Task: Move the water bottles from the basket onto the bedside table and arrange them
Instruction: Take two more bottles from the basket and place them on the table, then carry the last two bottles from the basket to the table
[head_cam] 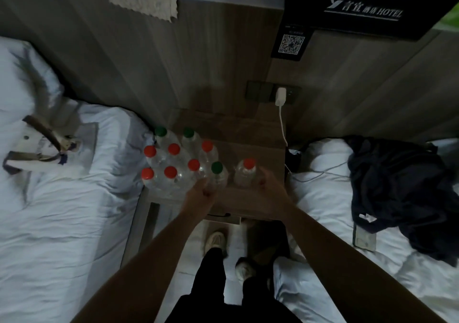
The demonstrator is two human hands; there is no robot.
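Observation:
Several clear water bottles (173,163) with red and green caps stand packed together on the left part of the wooden bedside table (248,134). My left hand (202,192) grips a green-capped bottle (218,173) at the cluster's right edge. My right hand (267,186) holds a red-capped bottle (246,173) standing apart to the right on the table. No basket is in view.
White beds lie on both sides, a canvas bag (42,143) on the left one, dark clothing (402,193) on the right one. A white charger (281,96) with its cable hangs from the wall socket above the table. My feet stand below the table's front edge.

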